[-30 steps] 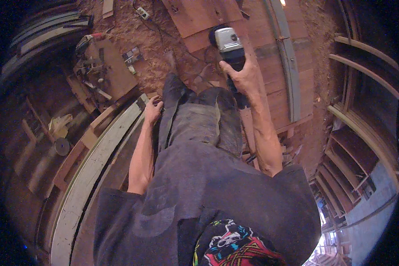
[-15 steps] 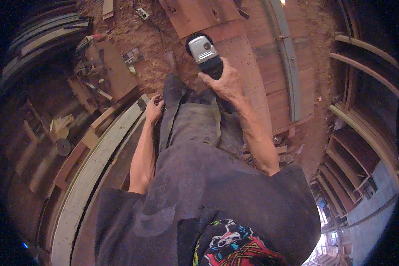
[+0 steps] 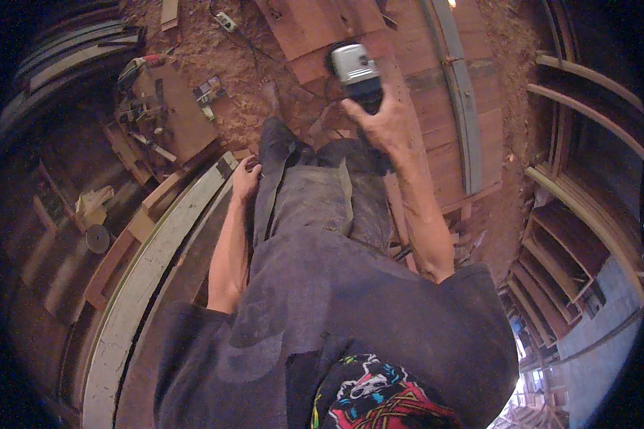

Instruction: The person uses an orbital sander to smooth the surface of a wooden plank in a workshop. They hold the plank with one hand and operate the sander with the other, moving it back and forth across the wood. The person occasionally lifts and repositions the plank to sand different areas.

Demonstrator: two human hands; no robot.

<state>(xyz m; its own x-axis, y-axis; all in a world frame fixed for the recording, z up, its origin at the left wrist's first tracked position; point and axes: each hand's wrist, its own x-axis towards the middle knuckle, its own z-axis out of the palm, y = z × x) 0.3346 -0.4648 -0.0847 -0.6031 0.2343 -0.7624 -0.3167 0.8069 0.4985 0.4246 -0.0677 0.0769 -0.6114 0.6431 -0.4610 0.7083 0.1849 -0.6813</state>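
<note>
Right hand [image 3: 388, 123] around a silver-and-black power tool [image 3: 357, 70], left hand [image 3: 245, 179] (its grip unclear) beside the dark trousers [image 3: 311, 196].

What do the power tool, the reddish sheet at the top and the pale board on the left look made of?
Power tool: bright silver head, likely metal by its sheen, though painted plastic is possible; dark rear body, probably plastic by its even color.
Reddish sheet: likely wood or plywood, matte, with dark knot-like marks.
Pale board: probably wood, dull and unpolished, with dark specks.
</note>
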